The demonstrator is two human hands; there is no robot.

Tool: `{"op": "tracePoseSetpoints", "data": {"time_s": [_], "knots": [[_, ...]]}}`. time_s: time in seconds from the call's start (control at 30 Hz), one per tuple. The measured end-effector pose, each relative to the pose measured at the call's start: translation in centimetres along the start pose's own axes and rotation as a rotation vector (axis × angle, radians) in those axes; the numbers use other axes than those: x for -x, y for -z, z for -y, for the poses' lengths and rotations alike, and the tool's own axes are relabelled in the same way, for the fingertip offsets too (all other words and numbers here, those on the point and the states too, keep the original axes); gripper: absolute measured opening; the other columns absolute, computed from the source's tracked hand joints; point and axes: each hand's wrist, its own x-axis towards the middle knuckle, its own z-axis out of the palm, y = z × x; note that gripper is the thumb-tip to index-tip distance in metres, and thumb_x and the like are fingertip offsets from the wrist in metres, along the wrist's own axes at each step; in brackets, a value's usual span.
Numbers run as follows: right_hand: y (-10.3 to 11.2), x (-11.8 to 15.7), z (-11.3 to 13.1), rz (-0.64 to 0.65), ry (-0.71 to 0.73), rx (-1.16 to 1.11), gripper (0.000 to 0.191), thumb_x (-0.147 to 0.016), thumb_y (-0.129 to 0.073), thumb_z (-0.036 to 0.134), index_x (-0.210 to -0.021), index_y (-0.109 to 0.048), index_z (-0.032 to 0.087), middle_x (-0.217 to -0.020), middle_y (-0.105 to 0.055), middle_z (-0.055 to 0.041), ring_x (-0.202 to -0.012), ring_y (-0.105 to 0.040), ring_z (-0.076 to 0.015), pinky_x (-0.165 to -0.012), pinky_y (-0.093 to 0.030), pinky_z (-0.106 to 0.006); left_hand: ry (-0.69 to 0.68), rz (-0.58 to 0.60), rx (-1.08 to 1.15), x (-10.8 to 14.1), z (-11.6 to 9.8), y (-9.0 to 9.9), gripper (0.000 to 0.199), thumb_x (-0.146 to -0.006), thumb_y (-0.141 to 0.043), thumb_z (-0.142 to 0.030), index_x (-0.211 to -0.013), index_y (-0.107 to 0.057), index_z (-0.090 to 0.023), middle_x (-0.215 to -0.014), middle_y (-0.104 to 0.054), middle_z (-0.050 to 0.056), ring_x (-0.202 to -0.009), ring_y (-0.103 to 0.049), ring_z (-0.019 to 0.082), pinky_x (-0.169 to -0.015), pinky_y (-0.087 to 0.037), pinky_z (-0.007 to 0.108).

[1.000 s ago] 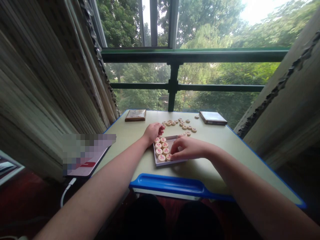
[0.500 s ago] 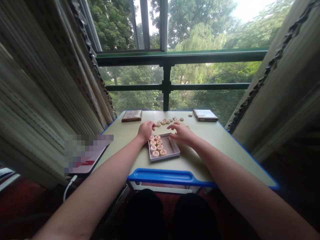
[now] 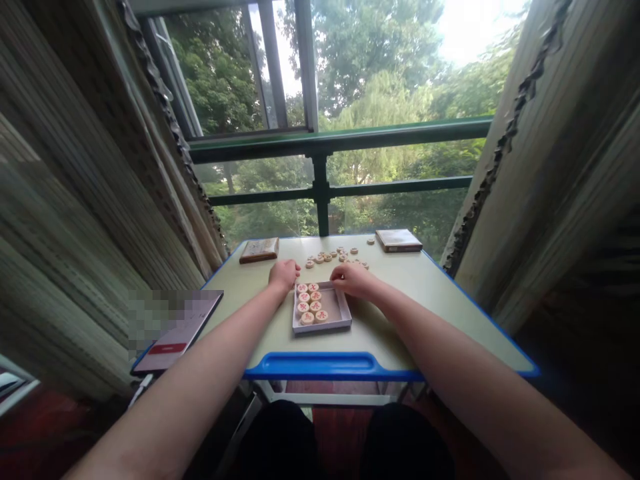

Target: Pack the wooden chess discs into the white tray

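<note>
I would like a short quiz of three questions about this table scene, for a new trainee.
1. How many pale round wooden pieces with red characters lie inside the pale, shallow, rectangular box?
2. True or false: the right hand is near the far right corner of the box.
3. The loose pale round pieces lie: A) on the near side of the box; B) beyond the box.

Key: 1. Eight. 2. True. 3. B.

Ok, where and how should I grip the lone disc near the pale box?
Probably pinch the lone disc across its round rim, from above and the near side: it lies flat, apart from the other discs, with the pale box close on its right.
</note>
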Motion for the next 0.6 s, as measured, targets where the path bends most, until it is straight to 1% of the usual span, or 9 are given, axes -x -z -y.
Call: {"op": "tracePoseSetpoints", "data": {"time_s": [0.13,0.2,0.27,0.3,0.37,0.4,0.5,0.57,0.6], "knots": [[0.0,-0.1,-0.7,-0.022,0.035,0.049,0.020,-0.068,-0.053,0.013,-0.078,-0.070,0.017,-0.079,-0.069,-0.0043,-0.072,-0.058,-0.0155,-0.063,-0.041,-0.022,-0.024,-0.017,-0.026,-0.9,-0.8,-0.8,0.022,-0.068,-0.042,-0.025,-0.062,-0.060,-0.015,-0.056,-0.061,0.004,-0.043,-0.049,0.011,-0.045,-0.036,0.023],[0.1,0.0,-1.0,-0.036,0.064,0.065,0.020,-0.069,-0.053,0.014,-0.079,-0.069,0.018,-0.080,-0.068,-0.0043,-0.074,-0.058,-0.0158,-0.065,-0.041,-0.023,-0.038,-0.061,-0.011,-1.3,-1.0,-1.0,0.024,-0.070,-0.040,-0.028,-0.064,-0.060,-0.015,-0.059,-0.062,0.005,-0.045,-0.051,0.012,-0.044,-0.036,0.023],[0.1,0.0,-1.2,-0.047,0.076,0.078,0.019,-0.070,-0.053,0.014,-0.080,-0.069,0.018,-0.082,-0.067,-0.0045,-0.075,-0.057,-0.0156,-0.067,-0.041,-0.023,-0.064,-0.107,0.075,-1.4,-1.0,-1.1,0.027,-0.071,-0.038,-0.030,-0.069,-0.060,-0.016,-0.061,-0.062,0.004,-0.045,-0.051,0.012,-0.043,-0.036,0.022],[0.2,0.1,-1.2,-0.049,0.080,0.087,0.019,-0.070,-0.053,0.014,-0.080,-0.068,0.018,-0.083,-0.067,-0.0047,-0.075,-0.057,-0.0155,-0.067,-0.041,-0.023,-0.127,-0.096,0.116,-1.4,-1.0,-1.0,0.027,-0.072,-0.038,-0.031,-0.071,-0.060,-0.016,-0.062,-0.062,0.003,-0.047,-0.052,0.012,-0.043,-0.037,0.022],[0.2,0.1,-1.0,-0.050,0.078,0.096,0.018,-0.070,-0.053,0.014,-0.080,-0.068,0.017,-0.082,-0.066,-0.0050,-0.074,-0.056,-0.0154,-0.067,-0.041,-0.023,-0.276,-0.104,0.122,-1.5,-0.8,-0.7,0.027,-0.071,-0.041,-0.035,-0.069,-0.061,-0.017,-0.062,-0.062,0.003,-0.052,-0.053,0.013,-0.044,-0.038,0.021],[0.2,0.2,-0.9,-0.050,0.077,0.098,0.019,-0.071,-0.052,0.014,-0.080,-0.068,0.017,-0.082,-0.066,-0.0052,-0.074,-0.056,-0.0156,-0.068,-0.041,-0.024,-0.305,-0.105,0.121,-1.5,-0.8,-0.6,0.028,-0.071,-0.042,-0.036,-0.068,-0.061,-0.017,-0.061,-0.062,0.003,-0.053,-0.053,0.013,-0.044,-0.037,0.021],[0.6,0.5,-0.5,-0.076,0.085,0.104,0.020,-0.070,-0.052,0.015,-0.081,-0.069,0.017,-0.084,-0.064,-0.0063,-0.079,-0.054,-0.0172,-0.070,-0.041,-0.026,-0.286,-0.070,0.194,-1.6,-0.7,-0.5,0.029,-0.071,-0.042,-0.037,-0.068,-0.061,-0.015,-0.058,-0.061,0.003,-0.051,-0.051,0.012,-0.043,-0.036,0.021],[1.1,0.9,0.0,-0.109,0.123,0.107,0.021,-0.068,-0.055,0.016,-0.084,-0.069,0.018,-0.089,-0.063,-0.0071,-0.085,-0.053,-0.0188,-0.074,-0.040,-0.027,-0.281,-0.059,0.245,-1.6,-0.8,-0.7,0.030,-0.072,-0.042,-0.037,-0.069,-0.062,-0.014,-0.058,-0.061,0.003,-0.050,-0.050,0.012,-0.044,-0.037,0.021],[1.4,1.1,0.3,-0.083,0.151,0.099,0.020,-0.067,-0.056,0.016,-0.082,-0.069,0.018,-0.087,-0.063,-0.0065,-0.084,-0.053,-0.0186,-0.073,-0.040,-0.027,-0.273,-0.046,0.268,-1.5,-0.8,-0.9,0.030,-0.072,-0.042,-0.036,-0.068,-0.061,-0.014,-0.057,-0.060,0.003,-0.050,-0.050,0.012,-0.044,-0.037,0.021]]}}
